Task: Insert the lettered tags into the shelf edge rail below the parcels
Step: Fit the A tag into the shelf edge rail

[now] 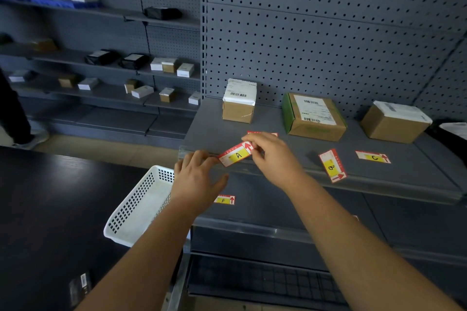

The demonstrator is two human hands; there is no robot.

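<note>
1. Step in hand: tag A (236, 155) is being fed into the rail (391, 185). It sits tilted at the rail's left end, its left corner low on the edge and its right end lifted.
2. The right hand (267, 151) has its fingers (252, 139) clamped on the tag's right end.
3. The left hand (199, 177) lies loose, with its tips at the tag's left corner on the rail and its thumb spread apart.
4. Next, I judge, the tag must be levelled with the rail and its lower edge tucked in before the top is pressed home.
5. Tag B (332, 165) and tag C (373, 157) lie loose on the shelf (214, 129) at 3 o'clock of A. Tag F (224, 200) sits lower, at 6 o'clock.
6. Three parcels (313, 116) stand from 12 to 2 o'clock, against grey pegboard (328, 20).
7. A white basket (141, 204) sits at 8 o'clock on a dark tabletop (50, 209). More shelving with small boxes runs off at 10 o'clock.
</note>
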